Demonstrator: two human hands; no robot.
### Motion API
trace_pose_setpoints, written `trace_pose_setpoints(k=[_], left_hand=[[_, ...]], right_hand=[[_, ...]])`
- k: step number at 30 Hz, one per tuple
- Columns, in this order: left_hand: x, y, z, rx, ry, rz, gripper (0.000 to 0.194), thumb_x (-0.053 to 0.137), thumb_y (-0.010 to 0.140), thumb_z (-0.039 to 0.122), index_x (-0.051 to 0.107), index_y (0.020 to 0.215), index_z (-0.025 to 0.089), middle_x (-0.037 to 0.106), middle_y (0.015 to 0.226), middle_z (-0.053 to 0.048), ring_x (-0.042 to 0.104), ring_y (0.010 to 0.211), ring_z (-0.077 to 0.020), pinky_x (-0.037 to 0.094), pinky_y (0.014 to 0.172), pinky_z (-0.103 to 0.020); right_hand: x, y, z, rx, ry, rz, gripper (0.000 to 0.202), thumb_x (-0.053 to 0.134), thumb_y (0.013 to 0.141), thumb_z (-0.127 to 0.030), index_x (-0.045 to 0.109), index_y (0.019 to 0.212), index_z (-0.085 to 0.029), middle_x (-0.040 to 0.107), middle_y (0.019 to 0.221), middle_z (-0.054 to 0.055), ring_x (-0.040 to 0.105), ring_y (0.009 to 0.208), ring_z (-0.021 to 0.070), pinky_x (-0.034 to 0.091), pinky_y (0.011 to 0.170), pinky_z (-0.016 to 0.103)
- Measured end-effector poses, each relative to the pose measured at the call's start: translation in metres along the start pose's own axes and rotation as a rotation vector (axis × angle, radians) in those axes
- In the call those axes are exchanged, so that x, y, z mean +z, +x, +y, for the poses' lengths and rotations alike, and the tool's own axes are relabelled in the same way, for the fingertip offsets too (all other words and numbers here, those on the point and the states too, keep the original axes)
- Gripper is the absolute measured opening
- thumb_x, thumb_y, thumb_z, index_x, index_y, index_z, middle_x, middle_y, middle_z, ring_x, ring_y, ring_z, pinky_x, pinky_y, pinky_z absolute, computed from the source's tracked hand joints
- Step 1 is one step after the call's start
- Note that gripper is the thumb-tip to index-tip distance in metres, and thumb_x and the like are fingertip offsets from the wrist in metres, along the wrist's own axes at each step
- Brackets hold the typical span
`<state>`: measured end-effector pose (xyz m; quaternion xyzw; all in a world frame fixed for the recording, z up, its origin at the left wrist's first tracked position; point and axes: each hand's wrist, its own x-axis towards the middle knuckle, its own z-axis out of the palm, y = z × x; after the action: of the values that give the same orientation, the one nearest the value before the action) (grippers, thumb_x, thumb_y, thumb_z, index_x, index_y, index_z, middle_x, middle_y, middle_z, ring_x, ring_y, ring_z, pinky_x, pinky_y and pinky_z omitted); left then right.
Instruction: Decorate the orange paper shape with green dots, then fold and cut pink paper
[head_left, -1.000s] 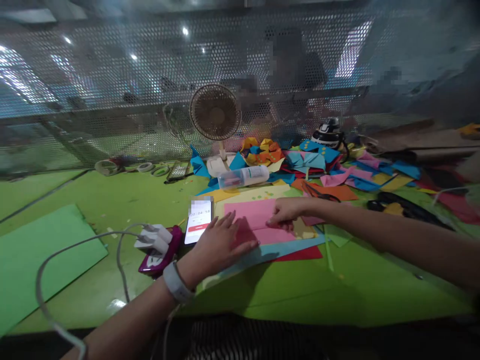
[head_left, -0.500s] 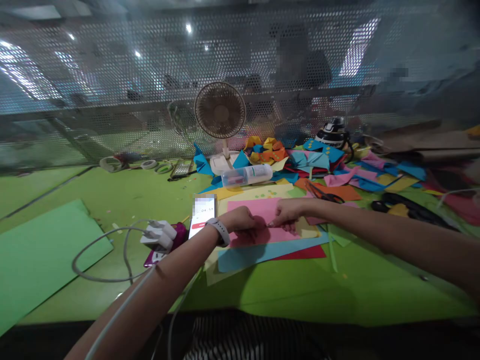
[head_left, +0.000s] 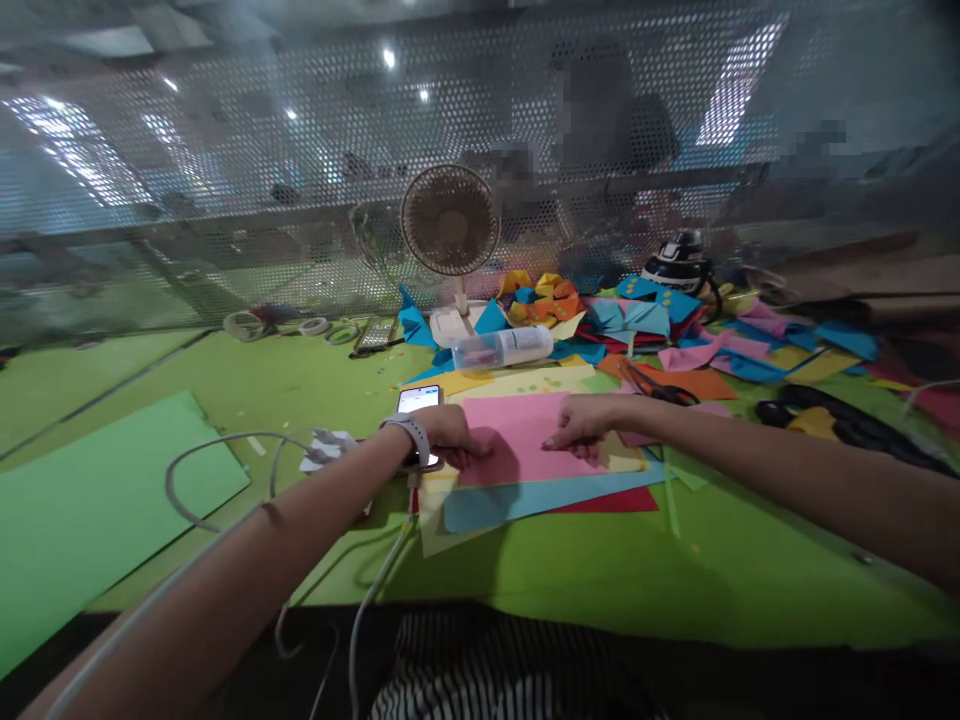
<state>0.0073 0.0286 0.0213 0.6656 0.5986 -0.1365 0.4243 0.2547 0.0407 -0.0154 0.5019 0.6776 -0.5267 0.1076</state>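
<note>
Pink paper (head_left: 517, 440), flat, rectangular, creased

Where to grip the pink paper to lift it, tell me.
Pinch the near edge of the pink paper, coming from the person's side. It lies flat on the stack, the left hand holds its left edge and the right hand its right, so the near edge between them is free.

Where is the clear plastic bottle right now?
In the head view, the plastic bottle lies on its side just in front of the small fan, beyond the pink paper.
</note>
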Motion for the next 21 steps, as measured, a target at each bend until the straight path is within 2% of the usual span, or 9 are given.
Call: trace_pose_setpoints(k=[6, 12, 17, 21], left_hand=[[-0.014, -0.013, -0.012, -0.052, 0.099, 0.064, 0.04, 0.076, 0.063, 0.043, 0.057, 0.04, 0.017, 0.06, 0.044, -0.003, 0.056, 0.048, -0.0141, 0.046, 0.054, -0.023], [-0.021, -0.021, -0.009, -0.039, 0.135, 0.098, 0.036, 0.076, 0.061, 0.04, 0.059, 0.041, 0.015, 0.062, 0.045, -0.005, 0.057, 0.048, -0.0138, 0.045, 0.052, -0.023], [-0.011, -0.017, -0.001, 0.024, 0.076, 0.094, 0.043, 0.07, 0.065, 0.055, 0.065, 0.049, 0.015, 0.064, 0.05, -0.005, 0.055, 0.046, -0.0115, 0.044, 0.053, -0.023], [0.001, -0.004, -0.006, 0.027, 0.075, 0.048, 0.052, 0.068, 0.064, 0.062, 0.063, 0.045, 0.014, 0.065, 0.053, -0.008, 0.056, 0.047, -0.013, 0.046, 0.055, -0.025]], right_hand=[[0.001, -0.001, 0.002, -0.021, 0.017, 0.017, 0.056, 0.072, 0.054, -0.069, 0.059, 0.054, -0.014, 0.063, 0.047, 0.003, 0.061, 0.043, 0.0143, 0.046, 0.043, 0.023], [0.004, -0.006, -0.001, -0.049, 0.039, 0.031, 0.054, 0.073, 0.054, -0.067, 0.06, 0.054, -0.014, 0.062, 0.045, 0.001, 0.06, 0.043, 0.0134, 0.046, 0.043, 0.022], [0.004, -0.006, -0.002, -0.03, 0.047, 0.028, 0.056, 0.075, 0.05, -0.067, 0.059, 0.052, -0.013, 0.061, 0.044, 0.0, 0.058, 0.04, 0.0115, 0.046, 0.042, 0.021], [0.005, -0.007, -0.003, -0.017, 0.059, 0.039, 0.055, 0.074, 0.051, -0.066, 0.058, 0.053, -0.014, 0.06, 0.044, -0.001, 0.057, 0.04, 0.0106, 0.045, 0.042, 0.021]])
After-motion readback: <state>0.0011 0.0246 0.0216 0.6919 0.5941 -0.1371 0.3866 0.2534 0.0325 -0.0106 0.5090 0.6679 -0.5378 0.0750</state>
